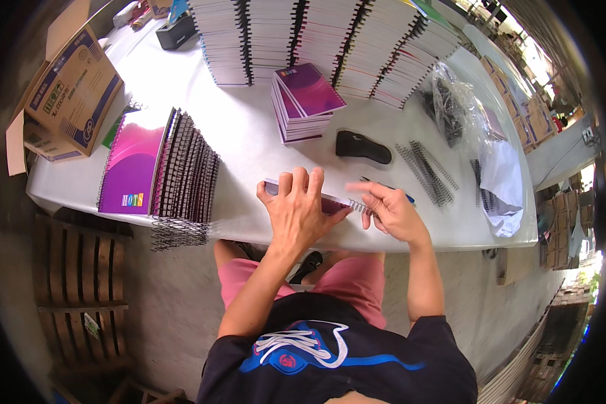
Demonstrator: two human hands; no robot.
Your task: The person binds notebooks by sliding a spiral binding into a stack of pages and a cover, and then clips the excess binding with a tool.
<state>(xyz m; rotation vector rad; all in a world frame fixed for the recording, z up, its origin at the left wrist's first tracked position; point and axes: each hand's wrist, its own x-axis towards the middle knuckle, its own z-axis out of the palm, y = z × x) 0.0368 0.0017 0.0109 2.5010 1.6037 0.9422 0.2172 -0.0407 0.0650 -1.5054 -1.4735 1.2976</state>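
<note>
My left hand (pixel 293 210) is closed over a purple booklet (pixel 331 204) near the front edge of the table (pixel 249 145), fingers arched across it and the thumb near its right end. At that end a dark wire coil (pixel 357 206) runs toward my right hand (pixel 392 214), whose fingers are partly curled about it, the index reaching left (it is blurred, so I cannot tell whether I am pinching the wire). A pen (pixel 410 198) lies just behind that hand.

Beyond my hands sit a dark, elongated object (pixel 363 147) and a stack of purple booklets (pixel 303 124), its top ones askew. To my left are spiral-bound notebooks (pixel 136 158) in a thick pile, with an open carton (pixel 77 94) farther back. Loose coils (pixel 425 174) lie to my right, near a clear plastic bag (pixel 454 101) and a crumpled white sheet (pixel 501 182). Tall stacks of bound books (pixel 316 40) stand along the back.
</note>
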